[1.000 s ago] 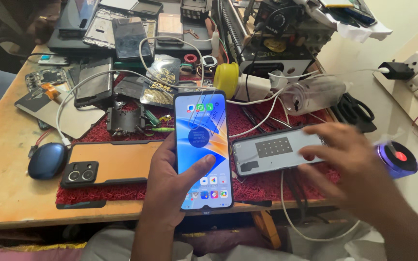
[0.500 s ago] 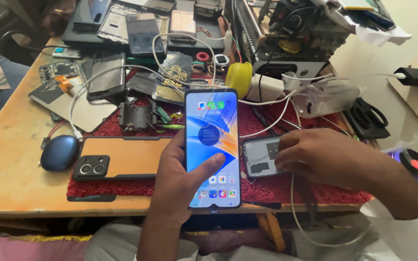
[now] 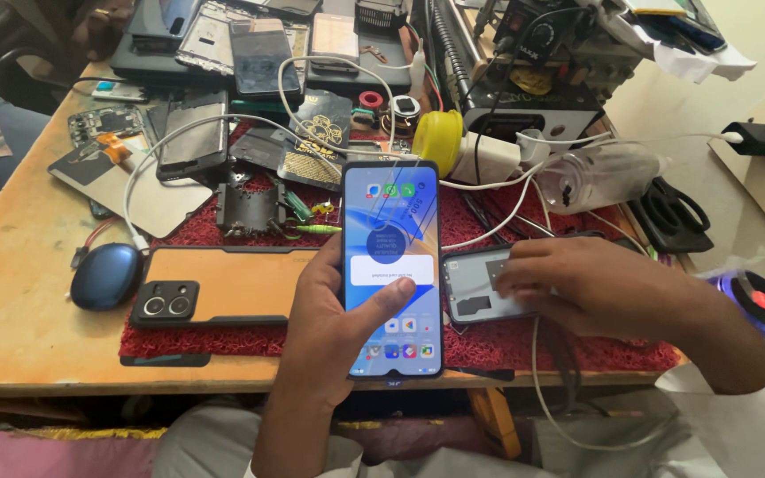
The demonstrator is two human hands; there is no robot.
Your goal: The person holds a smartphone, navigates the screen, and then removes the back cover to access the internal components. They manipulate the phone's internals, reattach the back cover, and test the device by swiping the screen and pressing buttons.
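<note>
I am holding the lit smartphone [image 3: 391,270] upright in my left hand [image 3: 329,345], fingers wrapped around its back and the thumb pressing on the screen just under a pale pop-up box that was not showing half a second ago, when only the rows of coloured icons were up. So the phone is now responding to my touch, and that is the thing I am watching. My right hand [image 3: 599,288] is lying palm-down on the grey back panel [image 3: 475,288], fingers spread flat on it and not closed around it; a second ago it was hovering further to the right. The panel is resting on the red mat [image 3: 524,350], just beside the phone's right edge. To the left, an orange-backed phone [image 3: 223,285] is lying face-down on the same mat, with a dark blue mouse [image 3: 105,276] beside it on the wooden bench [image 3: 19,327]. White cables [image 3: 506,190] are trailing between them.
</note>
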